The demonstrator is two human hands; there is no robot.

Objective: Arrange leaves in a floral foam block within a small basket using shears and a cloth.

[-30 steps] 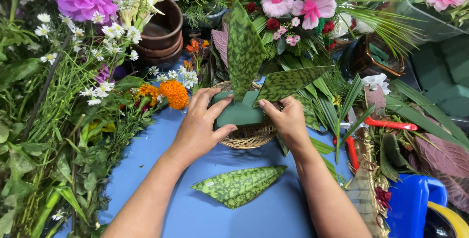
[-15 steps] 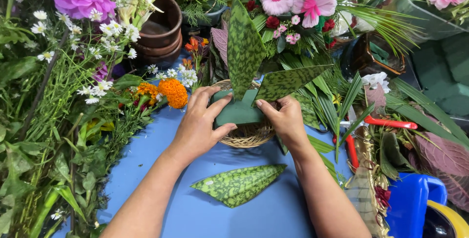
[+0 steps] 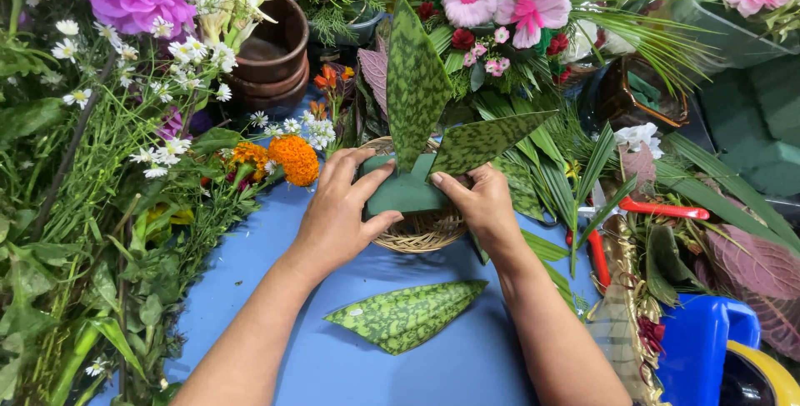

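While both hands (image 3: 337,218) clasp foam block (image 3: 406,192) | right grip (image 3: 479,202) seemingly pinching leaf (image 3: 483,141)

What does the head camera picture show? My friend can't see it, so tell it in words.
Two hands, left and right, hold a green foam block in a wicker basket, with two spotted leaves stuck upright in it. More cut leaves lie on the blue table, with flowers all around.
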